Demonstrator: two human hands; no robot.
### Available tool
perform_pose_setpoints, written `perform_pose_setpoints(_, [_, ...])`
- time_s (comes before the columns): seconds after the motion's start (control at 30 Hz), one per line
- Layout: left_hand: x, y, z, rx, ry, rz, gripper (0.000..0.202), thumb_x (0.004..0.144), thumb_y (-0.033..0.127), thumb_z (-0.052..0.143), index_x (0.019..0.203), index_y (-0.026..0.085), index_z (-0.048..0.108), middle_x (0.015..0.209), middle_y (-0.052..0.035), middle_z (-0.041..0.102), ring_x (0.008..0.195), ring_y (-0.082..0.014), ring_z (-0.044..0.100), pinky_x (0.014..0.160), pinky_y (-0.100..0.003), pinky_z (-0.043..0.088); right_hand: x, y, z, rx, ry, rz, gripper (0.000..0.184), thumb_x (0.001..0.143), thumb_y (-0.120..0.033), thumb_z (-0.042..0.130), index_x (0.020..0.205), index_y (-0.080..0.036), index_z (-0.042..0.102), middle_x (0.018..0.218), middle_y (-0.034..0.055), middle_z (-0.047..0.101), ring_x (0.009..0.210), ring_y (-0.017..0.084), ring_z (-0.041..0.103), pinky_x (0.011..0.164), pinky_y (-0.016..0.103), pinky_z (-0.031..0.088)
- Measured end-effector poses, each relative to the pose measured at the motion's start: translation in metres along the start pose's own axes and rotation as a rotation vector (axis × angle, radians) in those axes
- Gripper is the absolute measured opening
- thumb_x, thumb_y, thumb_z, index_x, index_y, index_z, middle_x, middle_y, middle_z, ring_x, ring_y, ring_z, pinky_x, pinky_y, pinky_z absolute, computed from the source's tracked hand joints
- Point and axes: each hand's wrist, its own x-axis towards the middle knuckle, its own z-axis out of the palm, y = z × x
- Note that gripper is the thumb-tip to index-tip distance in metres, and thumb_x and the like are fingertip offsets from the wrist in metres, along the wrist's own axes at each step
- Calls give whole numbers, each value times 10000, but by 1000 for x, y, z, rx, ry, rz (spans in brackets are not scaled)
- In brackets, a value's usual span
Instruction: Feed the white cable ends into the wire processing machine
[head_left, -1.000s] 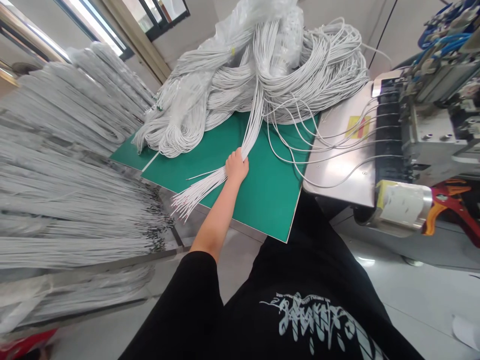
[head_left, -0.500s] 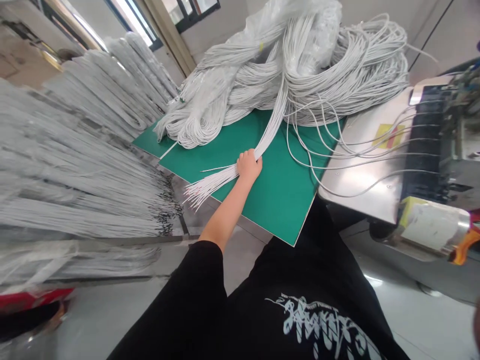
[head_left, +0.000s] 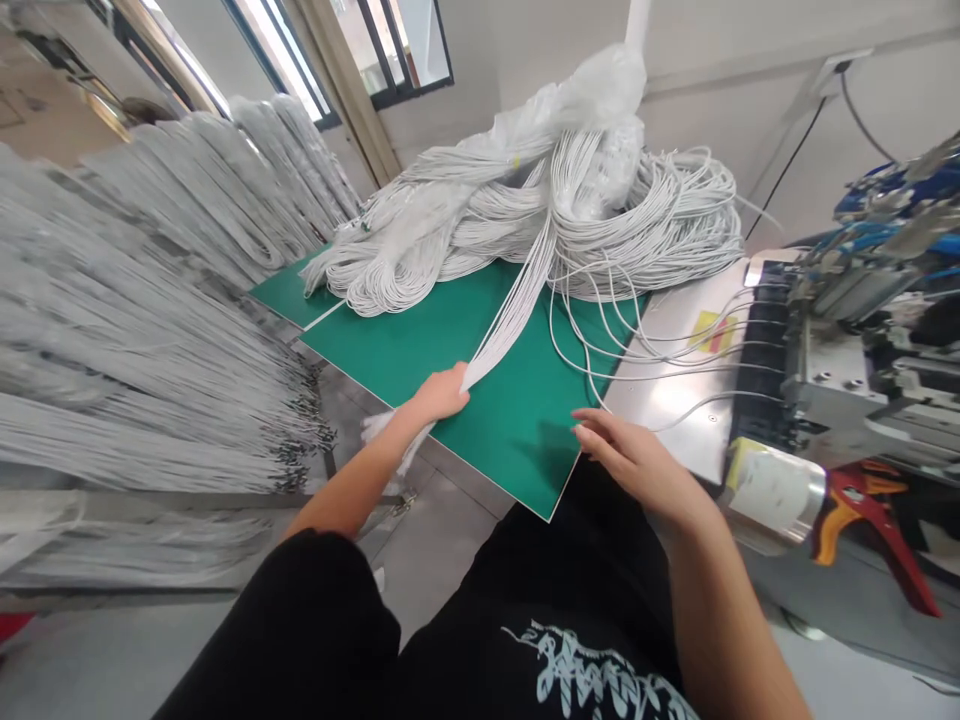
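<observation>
My left hand (head_left: 444, 391) is closed round a bundle of white cables (head_left: 504, 335) over the front-left edge of the green tabletop (head_left: 487, 445). The loose ends hang past that edge, partly hidden behind my forearm. From my grip the bundle runs back up to a large pile of coiled white cables (head_left: 645, 225). My right hand (head_left: 626, 455) is over the table's right front edge, its fingers apart and holding nothing. Close to it, several single cables (head_left: 600, 330) curve from the pile across to the machine.
To the right stands a machine (head_left: 862, 350) with a metal plate (head_left: 660, 400) that takes the single cables. Red-and-orange cutters (head_left: 862, 520) rest at its front. On the left, a rack holds many hanging cable bundles (head_left: 150, 330). Clear plastic wrap (head_left: 600, 90) covers part of the pile.
My left hand has drawn the cable bundle towards me and to the left. My right hand has come into view at the right edge of the table. The view has shifted, showing more of the machine.
</observation>
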Motion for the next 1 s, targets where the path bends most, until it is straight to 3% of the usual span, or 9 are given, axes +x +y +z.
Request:
perform_pose_setpoints(0.1, [-36, 6, 9, -166, -92, 70, 271, 908, 329, 461, 1148, 205, 441, 841, -12, 667, 718, -179, 668, 661, -272, 524, 48, 10, 34, 461, 92, 168, 482, 865, -480, 606, 1225, -163, 556, 1038, 110, 691, 863, 212, 671, 724, 346, 568])
perform_pose_setpoints(0.23, [-76, 39, 24, -784, -295, 125, 375, 871, 440, 543, 1113, 174, 436, 763, 5, 625, 642, -169, 633, 562, -274, 506, 94, 1, 73, 933, 14, 415, 318, 835, -420, 666, 940, -124, 615, 880, 107, 698, 782, 174, 686, 736, 288, 566])
perform_pose_setpoints(0.37, [-91, 56, 12, -733, -509, 471, 306, 846, 428, 609, 1024, 181, 574, 920, -23, 674, 803, -167, 641, 683, -259, 512, 89, -9, 84, 1346, -30, 439, 214, 741, -193, 744, 871, -134, 584, 780, 45, 674, 687, 136, 671, 717, 285, 576])
perform_pose_setpoints(0.43, [-88, 54, -1, -671, -442, 537, 258, 902, 422, 526, 892, 192, 642, 864, -12, 693, 789, -151, 642, 727, -257, 512, 68, -6, 79, 1445, -95, 325, 303, 686, -161, 783, 929, -130, 605, 685, -21, 610, 564, 78, 593, 631, 216, 556])
perform_pose_setpoints(0.57, [-60, 60, -14, -471, 259, 480, 267, 943, 319, 400, 1059, 273, 636, 1061, -43, 683, 1012, -194, 610, 892, -356, 511, 8, 8, 66, 1366, -145, 172, 427, 728, -264, 792, 1088, -167, 584, 683, -43, 558, 497, 62, 506, 527, 217, 521])
perform_pose_setpoints(0.63, [-37, 77, -11, -256, 427, 716, 435, 893, 187, 411, 1312, 255, 509, 1349, -75, 548, 1286, -220, 457, 1084, -426, 385, -19, 11, 61, 1358, -140, 185, 434, 753, -310, 777, 1114, -198, 564, 695, -51, 528, 457, 42, 438, 437, 185, 460])
perform_pose_setpoints(0.73, [0, 114, 4, -4, 412, 1158, 540, 848, 99, 415, 1369, 229, 465, 1455, -65, 456, 1385, -207, 355, 1164, -417, 269, -47, 10, 57, 1279, -92, 260, 412, 781, -382, 747, 1099, -215, 547, 703, -55, 488, 414, 18, 330, 341, 142, 345])
perform_pose_setpoints(0.83, [27, 152, 23, 73, 272, 1422, 287, 895, 240, 468, 1114, 230, 653, 1109, -57, 701, 1121, -183, 609, 1028, -324, 429, -62, 10, 51, 1057, -44, 338, 418, 795, -456, 712, 1090, -226, 525, 711, -49, 495, 417, 36, 364, 344, 165, 370])
perform_pose_setpoints(1.0, [38, 195, 33, 133, 178, 974, 170, 783, 323, 612, 730, 169, 659, 714, -96, 684, 705, -246, 676, 646, -346, 518, -72, 26, 16, 393, 224, 306, 422, 854, -570, 555, 1079, -213, 535, 605, -34, 508, 444, 136, 476, 409, 259, 440])
